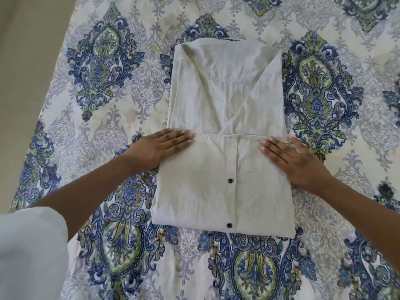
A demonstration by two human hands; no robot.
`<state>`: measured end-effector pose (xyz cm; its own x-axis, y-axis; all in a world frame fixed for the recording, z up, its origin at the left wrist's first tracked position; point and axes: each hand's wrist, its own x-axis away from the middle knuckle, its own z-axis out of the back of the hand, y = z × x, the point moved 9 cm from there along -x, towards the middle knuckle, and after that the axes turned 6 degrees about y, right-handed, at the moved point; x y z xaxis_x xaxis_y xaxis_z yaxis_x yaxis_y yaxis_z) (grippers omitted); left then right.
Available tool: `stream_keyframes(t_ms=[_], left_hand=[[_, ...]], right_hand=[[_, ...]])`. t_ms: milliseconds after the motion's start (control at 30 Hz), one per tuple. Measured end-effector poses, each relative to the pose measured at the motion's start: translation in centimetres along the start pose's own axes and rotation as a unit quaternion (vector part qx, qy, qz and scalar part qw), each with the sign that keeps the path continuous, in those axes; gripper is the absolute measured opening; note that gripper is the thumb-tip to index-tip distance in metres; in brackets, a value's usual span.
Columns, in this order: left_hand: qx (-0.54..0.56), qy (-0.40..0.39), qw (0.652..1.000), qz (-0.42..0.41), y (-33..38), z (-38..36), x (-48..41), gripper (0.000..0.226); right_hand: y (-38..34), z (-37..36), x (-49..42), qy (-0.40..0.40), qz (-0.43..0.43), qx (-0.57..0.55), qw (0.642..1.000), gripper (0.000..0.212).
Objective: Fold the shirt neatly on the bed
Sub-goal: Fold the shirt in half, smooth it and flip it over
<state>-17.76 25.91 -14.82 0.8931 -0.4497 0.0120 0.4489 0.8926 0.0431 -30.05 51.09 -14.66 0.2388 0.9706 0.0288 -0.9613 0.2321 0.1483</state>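
Note:
A pale grey-white shirt (225, 100) lies on the bed as a long narrow rectangle, its sides folded inward. Its near part is folded up over the middle, showing a button placket with two dark buttons (229, 180). My left hand (164, 146) lies flat with straight fingers on the left end of the fold's upper edge. My right hand (290, 156) lies flat on the right end of that same edge, fingers pointing inward. Both hands press the cloth and grip nothing.
The bed (104, 105) is covered by a cream spread with blue and green paisley medallions, reaching all around the shirt. A plain beige floor or wall (23, 61) shows past the bed's left edge. My pale sleeve (30, 245) fills the lower left corner.

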Motion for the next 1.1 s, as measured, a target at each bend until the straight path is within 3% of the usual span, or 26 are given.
stream_keyframes(t_ms=[333, 500, 567, 600, 633, 700, 733, 800, 900, 967, 1000, 1100], left_hand=[[0.022, 0.011, 1.0, 0.012, -0.3, -0.4, -0.6, 0.052], [0.007, -0.002, 1.0, 0.026, -0.5, -0.5, -0.7, 0.063], [0.065, 0.02, 0.995, 0.069, -0.5, 0.9, -0.5, 0.063], [0.124, 0.065, 0.98, 0.142, -0.9, 2.4, 0.1, 0.055], [0.185, 0.119, 0.942, 0.255, -1.6, 4.0, 1.4, 0.05], [0.28, 0.166, 0.797, 0.509, -1.7, 5.2, 6.4, 0.042], [0.311, 0.167, 0.723, 0.594, -0.4, 4.9, 8.7, 0.034], [0.346, 0.128, 0.64, 0.674, 3.4, 3.3, 12.1, 0.019], [0.405, 0.092, 0.577, 0.703, 8.6, 1.3, 14.1, 0.017], [0.415, 0.103, 0.567, 0.704, 10.3, 1.3, 14.3, 0.019], [0.414, 0.111, 0.57, 0.701, 10.7, 1.5, 14.2, 0.016], [0.398, 0.174, 0.578, 0.691, 10.4, 2.9, 13.8, 0.008]], right_hand=[[0.4, -0.4, -0.8, 0.009, 0.003, -0.063, 0.998, 0.063], [0.4, -0.5, -0.9, -0.028, -0.031, -0.053, 0.998, 0.063], [1.1, 0.2, -0.5, -0.023, -0.079, -0.079, 0.994, 0.064], [1.5, 1.1, 0.0, 0.001, -0.125, -0.111, 0.986, 0.063], [2.0, 2.2, 1.1, 0.031, -0.195, -0.157, 0.968, 0.061], [2.3, 3.7, 4.2, 0.068, -0.364, -0.277, 0.887, 0.051], [1.7, 3.7, 5.9, 0.065, -0.436, -0.333, 0.834, 0.045], [-1.2, 3.4, 8.5, 0.062, -0.532, -0.421, 0.732, 0.03], [-4.8, 2.6, 10.8, 0.099, -0.618, -0.492, 0.605, 0.022], [-6.0, 2.3, 11.9, 0.121, -0.66, -0.5, 0.547, 0.025], [-6.3, 2.2, 12.4, 0.117, -0.676, -0.489, 0.539, 0.027], [-7.0, 2.6, 13.0, 0.097, -0.691, -0.441, 0.564, 0.033]])
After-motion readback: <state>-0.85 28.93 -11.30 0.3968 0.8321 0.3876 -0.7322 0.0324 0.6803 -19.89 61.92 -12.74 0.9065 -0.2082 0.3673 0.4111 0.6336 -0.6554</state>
